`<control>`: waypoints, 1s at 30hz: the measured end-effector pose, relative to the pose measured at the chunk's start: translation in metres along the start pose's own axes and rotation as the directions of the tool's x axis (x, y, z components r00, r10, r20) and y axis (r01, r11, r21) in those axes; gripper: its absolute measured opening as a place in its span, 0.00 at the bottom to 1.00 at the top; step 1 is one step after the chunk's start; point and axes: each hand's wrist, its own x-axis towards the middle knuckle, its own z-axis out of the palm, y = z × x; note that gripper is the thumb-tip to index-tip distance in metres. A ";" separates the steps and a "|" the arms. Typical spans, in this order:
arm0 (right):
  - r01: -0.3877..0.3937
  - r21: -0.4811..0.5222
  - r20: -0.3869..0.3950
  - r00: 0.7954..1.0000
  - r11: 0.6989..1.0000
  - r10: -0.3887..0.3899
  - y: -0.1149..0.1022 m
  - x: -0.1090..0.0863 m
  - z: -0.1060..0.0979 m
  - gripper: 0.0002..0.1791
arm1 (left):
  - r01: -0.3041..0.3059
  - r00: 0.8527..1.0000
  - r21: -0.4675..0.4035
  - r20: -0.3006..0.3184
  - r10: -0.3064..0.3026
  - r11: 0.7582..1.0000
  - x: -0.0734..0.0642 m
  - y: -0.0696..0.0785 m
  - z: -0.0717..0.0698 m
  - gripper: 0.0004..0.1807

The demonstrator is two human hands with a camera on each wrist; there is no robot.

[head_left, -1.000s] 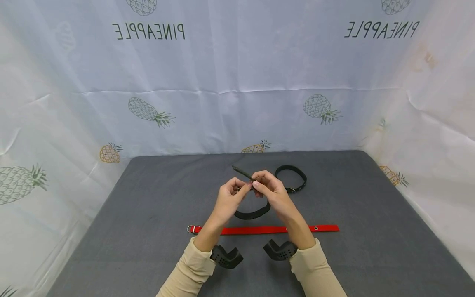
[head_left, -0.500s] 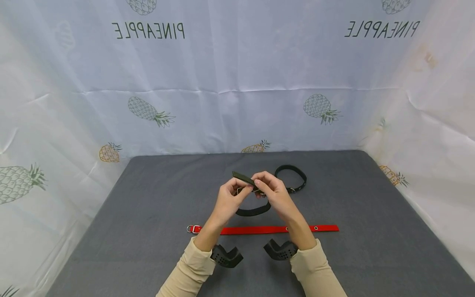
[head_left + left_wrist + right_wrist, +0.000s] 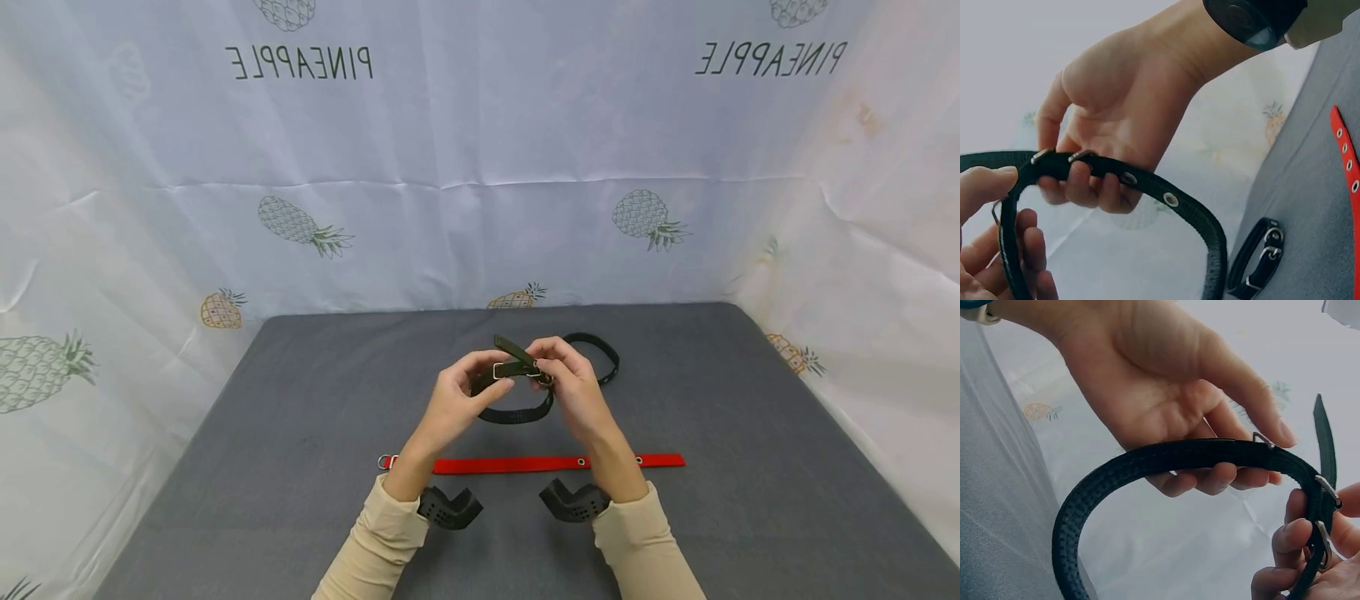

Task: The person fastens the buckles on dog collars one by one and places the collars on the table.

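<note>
Both hands hold a dark green collar (image 3: 516, 415), bent into a loop above the table. My left hand (image 3: 453, 400) grips the strap by a square metal loop (image 3: 497, 372), its thumb in front and its fingers behind. At the buckle, my right hand (image 3: 576, 390) pinches the strap. The collar's free end (image 3: 1324, 437) sticks out past the buckle (image 3: 1329, 492), apart from the square loop. Metal-rimmed holes (image 3: 1170, 199) show along the strap in the left wrist view. Fingers partly cover the right hand's grip in the head view.
A black buckled collar (image 3: 613, 360) lies behind the right hand on the grey table (image 3: 315, 392). A red collar (image 3: 510, 465) lies stretched out beneath the forearms. Pineapple-print curtains (image 3: 450, 242) hang at the back and sides.
My right hand has moved a little right and away, and the hands have spread slightly. The free end has swung rightward, and the square metal loop now shows more plainly. The red collar stays put.
</note>
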 end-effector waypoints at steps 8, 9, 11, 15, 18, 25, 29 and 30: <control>-0.001 0.036 0.000 1.000 0.999 0.001 -0.003 -0.001 -0.001 0.12 | -0.063 0.998 0.024 -0.016 0.064 0.998 0.001 -0.004 0.000 0.19; -0.008 0.032 0.003 1.000 0.999 0.008 -0.003 -0.001 -0.001 0.12 | -0.077 0.997 0.030 -0.017 0.077 0.997 0.001 -0.005 0.001 0.19; -0.022 0.017 0.016 1.000 1.000 0.022 -0.004 -0.002 -0.003 0.11 | -0.116 0.993 0.067 -0.017 0.118 0.991 0.001 -0.006 0.001 0.17; -0.044 -0.051 0.071 0.996 0.998 0.048 -0.005 -0.003 -0.007 0.11 | -0.205 0.978 0.161 -0.007 0.209 0.965 0.001 -0.008 0.001 0.14; -0.047 -0.096 0.128 0.990 0.994 0.059 -0.005 -0.003 -0.011 0.11 | -0.253 0.966 0.211 0.000 0.259 0.944 0.002 -0.010 0.001 0.14; -0.072 -0.138 0.182 0.979 0.988 0.097 -0.004 -0.002 -0.013 0.12 | -0.302 0.949 0.286 0.000 0.315 0.909 0.002 -0.010 0.000 0.14; -0.062 -0.137 0.204 0.975 0.989 0.089 -0.004 -0.003 -0.012 0.12 | -0.290 0.954 0.289 0.007 0.301 0.912 0.002 -0.009 -0.001 0.13; -0.056 -0.132 0.208 0.975 0.990 0.083 -0.005 -0.003 -0.012 0.12 | -0.279 0.958 0.282 0.013 0.288 0.918 0.002 -0.009 -0.002 0.13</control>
